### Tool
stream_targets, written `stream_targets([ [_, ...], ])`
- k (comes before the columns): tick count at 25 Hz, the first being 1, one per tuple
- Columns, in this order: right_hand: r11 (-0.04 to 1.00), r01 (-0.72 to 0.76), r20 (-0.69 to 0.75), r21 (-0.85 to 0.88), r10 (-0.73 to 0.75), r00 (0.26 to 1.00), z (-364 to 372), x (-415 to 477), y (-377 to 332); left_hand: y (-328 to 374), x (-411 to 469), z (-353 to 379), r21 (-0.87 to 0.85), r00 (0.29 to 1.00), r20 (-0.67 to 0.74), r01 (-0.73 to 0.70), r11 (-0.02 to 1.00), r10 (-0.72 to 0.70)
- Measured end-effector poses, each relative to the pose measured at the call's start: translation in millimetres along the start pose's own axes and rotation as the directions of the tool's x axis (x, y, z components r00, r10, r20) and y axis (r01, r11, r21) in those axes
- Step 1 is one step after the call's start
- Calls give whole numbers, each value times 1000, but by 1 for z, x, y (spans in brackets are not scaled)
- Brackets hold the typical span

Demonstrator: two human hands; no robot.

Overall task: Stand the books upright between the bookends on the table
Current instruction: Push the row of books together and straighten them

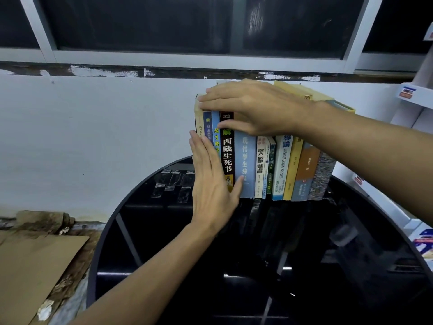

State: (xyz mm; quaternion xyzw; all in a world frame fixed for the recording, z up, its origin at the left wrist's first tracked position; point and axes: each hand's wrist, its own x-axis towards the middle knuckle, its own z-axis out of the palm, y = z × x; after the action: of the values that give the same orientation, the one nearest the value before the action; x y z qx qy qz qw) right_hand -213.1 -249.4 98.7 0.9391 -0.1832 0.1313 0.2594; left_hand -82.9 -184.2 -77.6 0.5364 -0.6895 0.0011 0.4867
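Several books stand upright in a row at the far side of a round black glass table, spines toward me. My left hand lies flat against the left end of the row, fingers straight, thumb touching a pale blue spine. My right hand rests on top of the left books, fingers spread over their upper edges, thumb on the black spine. No bookend shows; the hands and books cover the row's ends.
A white wall runs close behind the books, with a dark window above. White shelving with labels stands at the right. Brown cardboard lies on the floor at the lower left. Tape patches mark the tabletop left of the books.
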Motion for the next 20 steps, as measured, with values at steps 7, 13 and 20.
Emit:
stream_targets([
  [7,998,-38,-7,45,38,999,-6,-14,2,8,3,13,108,1000,-1,2,994,-2],
  [13,994,-62,34,91,59,998,-9,-10,3,7,4,21,146,999,-37,23,989,-18],
  [20,994,-67,20,86,66,998,-4,-9,4,12,5,31,162,993,-111,65,985,-47],
])
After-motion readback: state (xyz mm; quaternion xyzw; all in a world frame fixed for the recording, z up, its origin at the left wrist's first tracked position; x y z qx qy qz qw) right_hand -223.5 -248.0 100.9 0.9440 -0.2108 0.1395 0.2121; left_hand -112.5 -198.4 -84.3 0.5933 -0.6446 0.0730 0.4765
